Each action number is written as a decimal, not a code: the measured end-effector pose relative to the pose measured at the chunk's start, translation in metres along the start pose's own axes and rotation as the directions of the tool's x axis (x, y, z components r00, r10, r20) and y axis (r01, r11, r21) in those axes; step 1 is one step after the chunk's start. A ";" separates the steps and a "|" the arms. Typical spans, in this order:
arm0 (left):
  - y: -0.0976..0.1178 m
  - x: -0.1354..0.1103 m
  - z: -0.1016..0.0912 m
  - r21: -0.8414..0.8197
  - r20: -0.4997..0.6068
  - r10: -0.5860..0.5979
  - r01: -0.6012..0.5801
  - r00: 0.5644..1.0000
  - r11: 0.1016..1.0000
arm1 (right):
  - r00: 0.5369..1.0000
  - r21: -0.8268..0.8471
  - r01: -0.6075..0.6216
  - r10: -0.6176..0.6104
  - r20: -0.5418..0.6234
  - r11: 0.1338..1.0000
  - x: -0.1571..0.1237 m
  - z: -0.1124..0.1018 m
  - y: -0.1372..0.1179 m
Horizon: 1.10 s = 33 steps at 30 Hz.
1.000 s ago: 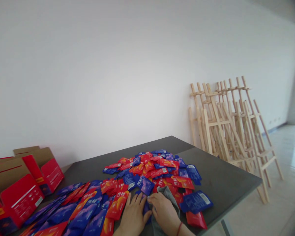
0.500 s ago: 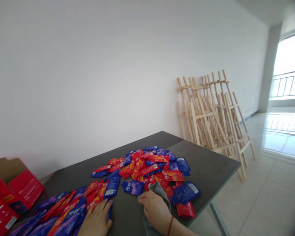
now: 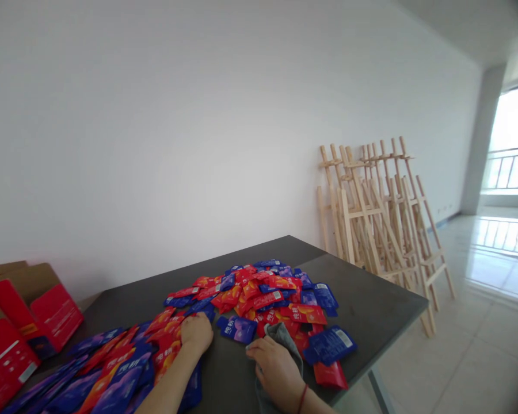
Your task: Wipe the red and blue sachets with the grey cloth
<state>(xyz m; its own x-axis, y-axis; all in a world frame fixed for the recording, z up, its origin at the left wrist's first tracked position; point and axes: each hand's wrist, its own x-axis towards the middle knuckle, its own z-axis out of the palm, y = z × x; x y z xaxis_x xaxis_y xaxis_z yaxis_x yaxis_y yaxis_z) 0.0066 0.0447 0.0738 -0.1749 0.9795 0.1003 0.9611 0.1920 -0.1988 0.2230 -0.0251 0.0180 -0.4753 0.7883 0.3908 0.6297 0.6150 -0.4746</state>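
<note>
Flat red and blue spouted pouches cover much of the dark table. My left hand (image 3: 197, 332) is closed at the right edge of the left group of pouches (image 3: 164, 328), its fingers curled down onto a blue pouch (image 3: 206, 308) that shows just beyond it; the fingertips are hidden. My right hand (image 3: 276, 365) is bent round a grey cloth (image 3: 280, 333), pressing it to the table beside the larger heap of pouches (image 3: 259, 287). Between the hands lies a single blue pouch (image 3: 238, 329). Another blue pouch (image 3: 331, 344) lies right of my right hand, partly over a red one (image 3: 330, 375).
Open red cardboard boxes (image 3: 54, 313) stand at the left end of the table (image 3: 371, 293). Several wooden easels (image 3: 371, 213) lean against the white wall behind the right side. The table's right edge drops to a tiled floor (image 3: 470, 345).
My left hand has moved forward and right, from resting on the near pouches to the blue pouch further up. My right hand stays on the cloth. The view has shifted slightly.
</note>
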 end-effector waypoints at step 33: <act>0.030 -0.088 0.055 -0.838 0.250 0.220 0.097 0.943 0.537 | 0.897 0.050 0.406 -0.408 0.168 0.913 0.002 0.001 0.007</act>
<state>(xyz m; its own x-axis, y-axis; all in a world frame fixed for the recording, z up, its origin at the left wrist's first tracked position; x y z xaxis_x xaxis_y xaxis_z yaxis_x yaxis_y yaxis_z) 0.0394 -0.0323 0.0050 -0.0067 0.9811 -0.1932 0.6781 0.1465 0.7203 0.2255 -0.0187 0.0144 -0.7870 0.4595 0.4118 0.3508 0.8822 -0.3140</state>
